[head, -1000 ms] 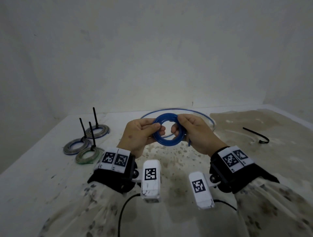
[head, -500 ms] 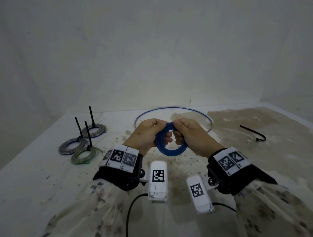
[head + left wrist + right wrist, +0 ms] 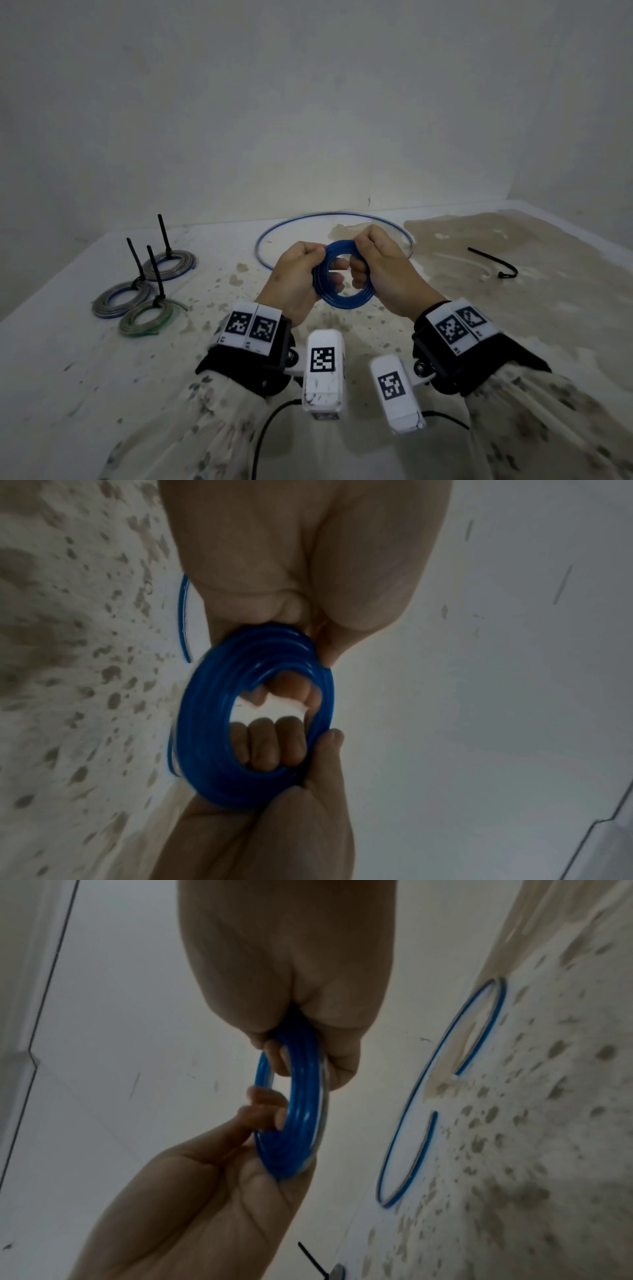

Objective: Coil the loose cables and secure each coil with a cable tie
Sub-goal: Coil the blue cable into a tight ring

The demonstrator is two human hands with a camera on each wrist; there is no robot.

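**Blue coil tightens, tail still loose**

Since the earlier frame the loose loop [image 3: 334, 219] behind the blue coil [image 3: 343, 297] has shrunk. Left hand [image 3: 297, 277] and right hand [image 3: 383, 270] each pinch the coil's opposite sides above the table [image 3: 68, 359]. The tubing looks light, springy and slick; grip across all turns. The spare cable tie [image 3: 493, 263] lies well right of the coil.

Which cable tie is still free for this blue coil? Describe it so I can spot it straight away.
Look at the brown-stained right part of the table, to the right of the right hand holding the blue coil. The loose cable tie lies flat there with a hooked end. The three at far left stand upright, each cinched on a finished coil.
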